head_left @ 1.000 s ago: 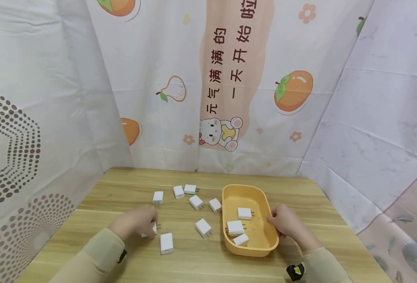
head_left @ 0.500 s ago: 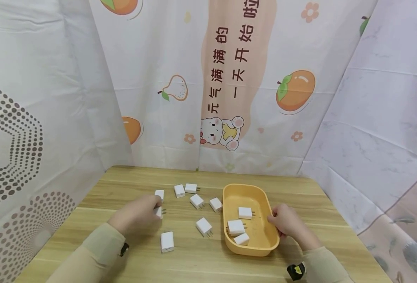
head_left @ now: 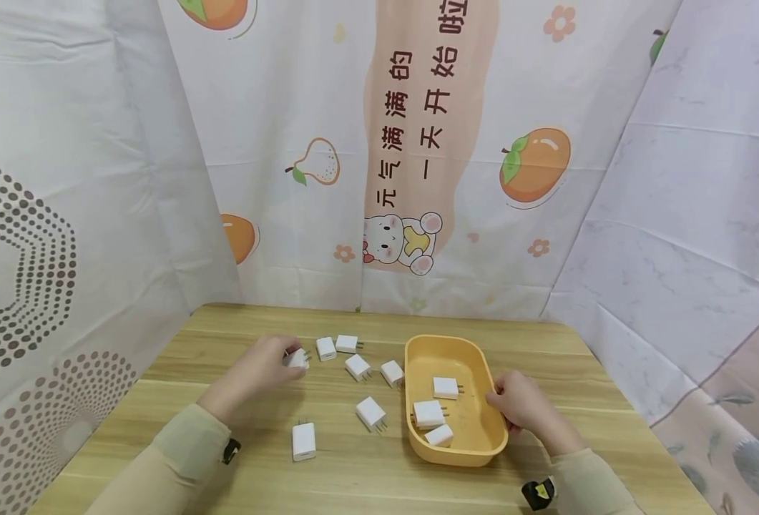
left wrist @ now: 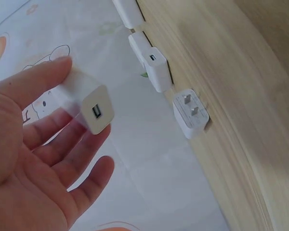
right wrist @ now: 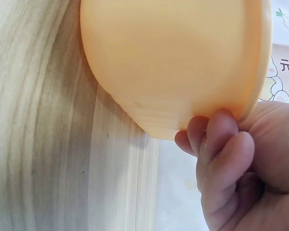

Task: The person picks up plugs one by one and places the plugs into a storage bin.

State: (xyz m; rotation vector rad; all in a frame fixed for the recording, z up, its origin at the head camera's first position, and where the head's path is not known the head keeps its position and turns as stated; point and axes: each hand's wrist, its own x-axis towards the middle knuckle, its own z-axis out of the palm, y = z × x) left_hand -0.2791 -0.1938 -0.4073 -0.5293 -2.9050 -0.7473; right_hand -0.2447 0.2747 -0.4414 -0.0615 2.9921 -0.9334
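Note:
My left hand [head_left: 265, 366] pinches a white USB wall charger [left wrist: 97, 110] between thumb and fingertips, its port end facing the left wrist camera. The hand is over the left part of the table. Another charger [left wrist: 190, 115] lies on the wood close by, prongs showing. My right hand [head_left: 521, 402] grips the right rim of an orange plastic tray [head_left: 472, 422], thumb inside and fingers curled against the outer wall [right wrist: 183, 72]. Several white chargers rest in the tray, including one at the middle [head_left: 445, 388] and a small one [head_left: 440, 435] near the front.
Loose chargers lie between the left hand and the tray: two at the back [head_left: 325, 348], one mid-table [head_left: 370, 413], and one beside the tray's left wall [head_left: 392, 373]. A further charger [head_left: 303, 441] lies at the front. A printed curtain [head_left: 315, 279] hangs behind the wooden table.
My left hand has picked up a charger from the front left and carried it toward the back and slightly right. The right hand and the tray have stayed in place.

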